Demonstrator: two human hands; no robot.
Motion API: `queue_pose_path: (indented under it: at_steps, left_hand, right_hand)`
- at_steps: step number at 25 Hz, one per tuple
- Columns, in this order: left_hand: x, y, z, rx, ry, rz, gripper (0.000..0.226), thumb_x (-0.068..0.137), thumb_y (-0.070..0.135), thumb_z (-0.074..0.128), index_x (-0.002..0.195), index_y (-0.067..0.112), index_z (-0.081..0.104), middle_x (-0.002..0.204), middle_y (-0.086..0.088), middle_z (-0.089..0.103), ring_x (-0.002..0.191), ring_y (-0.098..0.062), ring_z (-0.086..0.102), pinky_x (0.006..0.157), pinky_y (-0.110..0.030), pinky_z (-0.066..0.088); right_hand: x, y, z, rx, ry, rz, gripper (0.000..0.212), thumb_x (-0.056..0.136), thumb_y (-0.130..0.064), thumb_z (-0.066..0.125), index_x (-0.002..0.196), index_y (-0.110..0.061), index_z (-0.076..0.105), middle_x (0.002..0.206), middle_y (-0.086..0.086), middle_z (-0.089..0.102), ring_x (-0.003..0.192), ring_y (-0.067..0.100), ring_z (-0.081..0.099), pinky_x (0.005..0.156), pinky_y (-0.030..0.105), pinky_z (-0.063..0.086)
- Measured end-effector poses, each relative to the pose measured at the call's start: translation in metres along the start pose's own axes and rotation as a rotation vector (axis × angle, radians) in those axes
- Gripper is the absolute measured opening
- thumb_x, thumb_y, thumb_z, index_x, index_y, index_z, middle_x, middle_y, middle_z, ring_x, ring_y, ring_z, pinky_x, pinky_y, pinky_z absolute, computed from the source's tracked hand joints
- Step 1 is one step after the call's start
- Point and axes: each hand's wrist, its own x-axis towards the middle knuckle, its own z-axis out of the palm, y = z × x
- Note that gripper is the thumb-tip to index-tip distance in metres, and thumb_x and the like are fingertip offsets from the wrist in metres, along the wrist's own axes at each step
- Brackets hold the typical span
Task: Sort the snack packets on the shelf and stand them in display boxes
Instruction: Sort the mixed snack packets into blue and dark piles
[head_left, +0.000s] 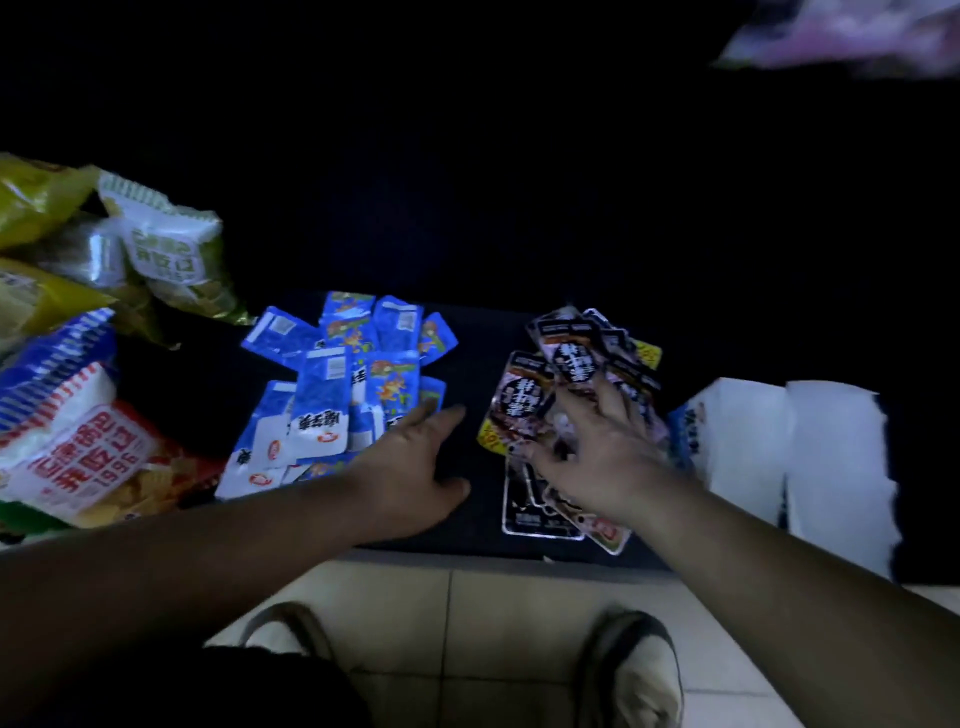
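Several small blue-and-white snack packets lie spread on the dark shelf left of centre. To their right lies a loose pile of dark packets with black round labels. My left hand rests flat on the shelf between the two piles, its fingertips at the edge of the blue packets, holding nothing. My right hand lies spread on top of the dark pile, fingers apart, pressing on the packets. A white display box with torn edges stands at the right, with a blue packet at its left side.
Large crisp bags in red-white, blue-striped, yellow and green-white are heaped at the far left. A blurred pink-white packet shows at the top right. Below the shelf edge are pale floor tiles and my two shoes. The back of the shelf is dark.
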Motion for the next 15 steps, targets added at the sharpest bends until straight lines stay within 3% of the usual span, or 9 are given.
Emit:
queue_pose_path:
  at_steps: [2,3,5,9,12,13,15]
  left_hand:
    - [-0.012,0.023,-0.023,-0.024,-0.039,0.026,0.084,0.091,0.04,0.068,0.159,0.032,0.019,0.163,0.003,0.028,0.141,-0.012,0.041,0.104,-0.016,0.035]
    - [-0.016,0.036,-0.037,0.003,-0.088,0.03,0.082,0.092,0.039,0.068,0.159,0.033,0.02,0.156,0.003,0.04,0.126,-0.009,0.053,0.093,-0.012,0.037]
    - [-0.014,0.065,-0.066,0.079,-0.188,0.036,0.079,0.093,0.038,0.067,0.158,0.034,0.022,0.146,0.002,0.052,0.1,-0.006,0.06,0.079,-0.009,0.04]
    - [0.025,0.11,-0.064,0.183,-0.238,0.032,0.072,0.094,0.044,0.064,0.155,0.032,0.03,0.157,-0.001,0.041,0.129,-0.018,0.053,0.102,-0.025,0.044]
    - [0.045,0.099,0.008,0.015,-0.125,-0.022,0.072,0.092,0.047,0.063,0.154,0.044,0.027,0.163,-0.003,0.027,0.117,-0.016,0.056,0.095,-0.024,0.049]
    - [0.047,0.091,0.03,-0.031,-0.088,-0.033,0.072,0.093,0.048,0.061,0.153,0.051,0.023,0.166,-0.005,0.017,0.128,-0.02,0.051,0.099,-0.027,0.048]
    - [0.063,0.076,0.058,-0.03,-0.025,-0.014,0.071,0.094,0.05,0.056,0.15,0.06,0.014,0.169,-0.003,-0.007,0.154,-0.031,0.016,0.115,-0.041,0.039]
  right_hand:
    - [-0.014,0.01,-0.008,0.178,0.02,0.089,0.084,0.09,-0.072,0.055,0.16,-0.045,0.016,0.171,-0.007,-0.013,0.157,0.033,-0.006,0.125,0.052,0.019]
    - [-0.02,0.016,-0.007,0.259,0.025,0.139,0.084,0.089,-0.072,0.056,0.159,-0.046,0.017,0.171,-0.005,-0.013,0.157,0.035,-0.004,0.124,0.053,0.021]
    - [-0.029,0.029,0.001,0.386,0.025,0.215,0.086,0.088,-0.072,0.058,0.159,-0.048,0.017,0.171,-0.003,-0.014,0.157,0.036,-0.002,0.123,0.054,0.024]
    - [-0.024,0.047,0.02,0.568,0.068,0.288,0.084,0.087,-0.073,0.057,0.157,-0.055,0.013,0.171,-0.003,-0.01,0.157,0.035,0.004,0.121,0.056,0.029]
    - [-0.004,0.055,0.021,0.671,0.08,0.276,0.083,0.086,-0.079,0.052,0.154,-0.061,0.009,0.172,-0.002,-0.008,0.157,0.036,0.0,0.123,0.061,0.02]
    - [0.003,0.058,0.021,0.685,0.073,0.271,0.08,0.087,-0.079,0.05,0.154,-0.063,0.008,0.172,-0.002,-0.007,0.157,0.035,-0.002,0.123,0.062,0.016]
    - [0.013,0.064,0.03,0.624,0.049,0.263,0.074,0.09,-0.078,0.044,0.153,-0.064,0.005,0.172,-0.003,-0.005,0.157,0.034,-0.005,0.124,0.06,0.011]
